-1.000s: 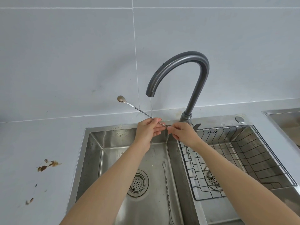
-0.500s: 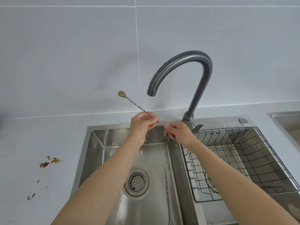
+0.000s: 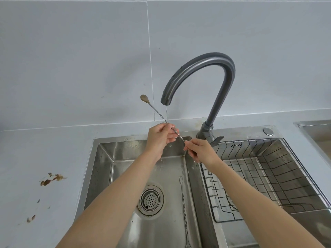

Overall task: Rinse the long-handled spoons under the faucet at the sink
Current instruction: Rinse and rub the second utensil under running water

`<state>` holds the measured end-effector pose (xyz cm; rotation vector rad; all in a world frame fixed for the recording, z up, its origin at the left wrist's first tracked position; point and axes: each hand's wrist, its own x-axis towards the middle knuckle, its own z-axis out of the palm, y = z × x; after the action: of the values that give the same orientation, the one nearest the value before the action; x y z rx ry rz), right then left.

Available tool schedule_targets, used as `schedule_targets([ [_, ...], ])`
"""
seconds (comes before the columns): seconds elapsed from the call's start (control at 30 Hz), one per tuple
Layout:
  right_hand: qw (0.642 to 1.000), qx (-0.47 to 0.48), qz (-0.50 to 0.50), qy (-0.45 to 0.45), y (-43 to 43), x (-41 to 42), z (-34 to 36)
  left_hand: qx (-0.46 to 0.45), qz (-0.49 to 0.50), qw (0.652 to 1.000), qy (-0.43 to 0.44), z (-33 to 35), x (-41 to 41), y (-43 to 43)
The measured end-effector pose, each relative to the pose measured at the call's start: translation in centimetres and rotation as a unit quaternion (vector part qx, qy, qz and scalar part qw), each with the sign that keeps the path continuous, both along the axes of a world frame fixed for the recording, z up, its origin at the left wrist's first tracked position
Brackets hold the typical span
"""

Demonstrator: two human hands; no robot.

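A long-handled spoon [image 3: 154, 109] with a twisted stem slants up to the left, its small bowl raised beside the spout of the dark grey faucet [image 3: 206, 63]. A thin stream of water falls onto the stem just above my left hand [image 3: 160, 136], which pinches the middle of the stem. My right hand [image 3: 199, 150] grips the lower end. A second long twisted utensil [image 3: 184, 208], its far end forked, lies flat on the floor of the left steel sink basin [image 3: 103, 156], to the right of the drain strainer [image 3: 150, 200].
A black wire rack [image 3: 265, 169] fills the right basin. Brown crumbs and stains [image 3: 51, 179] mark the grey counter to the left. The faucet lever [image 3: 215, 140] sticks out right behind my right hand. Another steel basin edge [image 3: 315, 126] shows at far right.
The spoon has tilted steeper, its bowl rising closer to the spout. My left hand slid along the stem under the stream, and both hands sit slightly higher.
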<state>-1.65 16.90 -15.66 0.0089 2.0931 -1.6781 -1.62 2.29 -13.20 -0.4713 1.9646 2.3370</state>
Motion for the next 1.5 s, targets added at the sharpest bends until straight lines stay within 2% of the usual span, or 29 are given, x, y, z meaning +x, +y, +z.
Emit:
schedule_targets([
  [0.23, 1.0, 0.011, -0.004, -0.004, 0.5, 1.0, -0.5, 0.017, 0.018, 1.0, 0.002, 0.4, -0.3, -0.7],
  [0.53, 1.0, 0.013, -0.015, 0.01, 0.3, 2.2, -1.5, -0.048, -0.009, 0.999, -0.004, 0.4, -0.2, -0.6],
  [0.73, 1.0, -0.011, 0.003, 0.009, -0.6, 2.1, -1.4, -0.072, -0.026, 0.997, 0.007, 0.7, 0.0, -0.7],
  [0.87, 0.998, -0.037, -0.025, 0.032, -1.8, 1.6, -1.0, -0.108, -0.049, 0.993, -0.003, 0.7, 0.1, -0.2],
  [1.03, 0.995, -0.075, -0.069, 0.019, -2.2, 1.4, -0.8, -0.1, -0.024, 0.995, -0.002, 1.0, -0.3, -0.4],
  [1.33, 0.995, -0.074, -0.069, -0.008, -2.9, 2.0, -1.2, -0.105, 0.047, 0.993, -0.009, 1.4, -0.3, -1.4],
  [1.5, 0.993, -0.094, -0.075, -0.017, -3.0, 2.6, -1.1, -0.107, 0.053, 0.993, -0.004, 1.6, -0.4, -1.1],
])
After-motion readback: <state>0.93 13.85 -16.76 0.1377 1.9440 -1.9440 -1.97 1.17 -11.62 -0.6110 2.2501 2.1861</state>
